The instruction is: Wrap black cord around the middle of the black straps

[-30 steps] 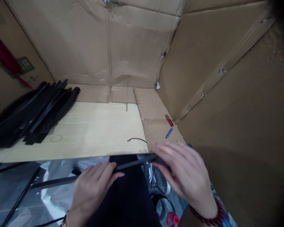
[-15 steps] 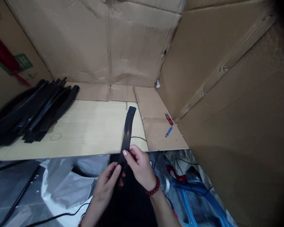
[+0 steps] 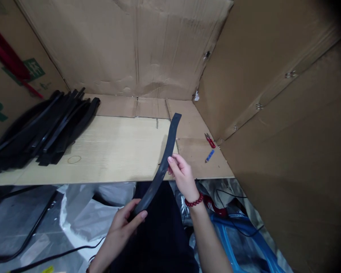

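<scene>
Since the earlier frame, the black flexible strip [image 3: 161, 170] has swung from near upright to a slant, and the hands have drawn apart along it. Its lower end now sits in the left hand [image 3: 118, 233], with the fingers closed around it. The right hand [image 3: 182, 176] is further up, its fingertips [image 3: 170, 160] against the strip's edge; whether the thumb pinches behind the strip cannot be told. Both hands are on the one strip, well apart, and the strip bows slightly between them.

Strip position: held over the near right part of the tabletop [image 3: 110, 167], upper end past the far right corner of the pale board, lower end beyond the near edge, above the person's dark trousers [image 3: 159, 235]. It appears raised, not resting on the board.

Stack of similar black strips [image 3: 45, 132] lies at the tabletop's left end, untouched. Red thread snips [image 3: 210, 140] and a small blue pen [image 3: 209, 156] lie on the cardboard sheet [image 3: 194, 157] to the right.
</scene>
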Motion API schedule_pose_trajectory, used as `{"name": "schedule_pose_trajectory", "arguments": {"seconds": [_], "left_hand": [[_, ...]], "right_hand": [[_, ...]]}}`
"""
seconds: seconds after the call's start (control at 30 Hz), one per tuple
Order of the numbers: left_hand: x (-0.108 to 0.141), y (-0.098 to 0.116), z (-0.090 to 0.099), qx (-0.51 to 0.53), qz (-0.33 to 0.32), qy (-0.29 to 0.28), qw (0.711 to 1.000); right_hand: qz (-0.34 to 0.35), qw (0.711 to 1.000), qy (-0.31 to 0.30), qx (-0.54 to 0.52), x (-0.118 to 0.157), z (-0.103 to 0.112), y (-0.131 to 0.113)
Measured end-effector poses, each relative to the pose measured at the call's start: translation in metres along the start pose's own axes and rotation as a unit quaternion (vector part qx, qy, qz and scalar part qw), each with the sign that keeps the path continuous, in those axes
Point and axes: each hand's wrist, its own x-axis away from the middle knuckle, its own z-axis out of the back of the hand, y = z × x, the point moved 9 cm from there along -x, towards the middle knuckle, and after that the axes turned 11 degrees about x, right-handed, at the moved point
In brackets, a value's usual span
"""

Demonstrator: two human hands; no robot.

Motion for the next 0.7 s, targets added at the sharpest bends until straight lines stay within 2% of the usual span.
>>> {"name": "schedule_pose_trajectory", "arguments": {"seconds": [0.17, 0.33, 0.4, 0.5, 0.6, 0.7], "left_hand": [[-0.001, 0.006, -0.004, 0.039, 0.013, 0.063, 0.997], [-0.001, 0.013, -0.008, 0.073, -0.002, 0.053, 0.996], [0.001, 0.012, -0.007, 0.103, -0.002, 0.042, 0.994], [0.001, 0.011, -0.006, 0.176, -0.008, 0.013, 0.984], [0.000, 0.013, -0.007, 0.242, -0.024, -0.018, 0.970], [-0.001, 0.018, -0.016, 0.320, -0.027, -0.067, 0.945]], "right_hand": [[-0.021, 0.999, 0.009, 0.041, 0.013, 0.005, 0.021], [-0.031, 0.995, 0.008, 0.097, 0.033, 0.010, 0.036], [-0.010, 0.982, 0.048, 0.181, 0.036, 0.025, 0.038], [0.030, 0.940, 0.136, 0.311, 0.038, 0.058, 0.036], [0.028, 0.912, 0.211, 0.350, 0.042, 0.090, 0.039], [0.018, 0.898, 0.256, 0.357, 0.051, 0.110, 0.042]]}}
